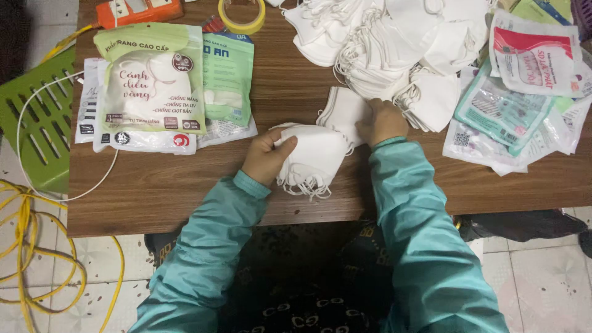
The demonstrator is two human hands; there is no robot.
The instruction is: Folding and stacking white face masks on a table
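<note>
Teal sleeves (407,203) lead to my left hand (266,155) gripping a mask stack (311,161) at the table's (185,185) near edge while my right hand (382,121) pinches another mask (345,111) off the pile (376,49); stacking, I'd judge, needing edges aligned.

Stacked white masks (314,157), loops dangling

Lighting: even, moderately bright, soft, from overhead. Shadows: faint beneath the hands (265,157) on the surface (185,185). Glare: mild sheen on plastic packets (505,111). White masks (382,43) slightly overexposed. Focus: soft overall, compression blur.
</note>
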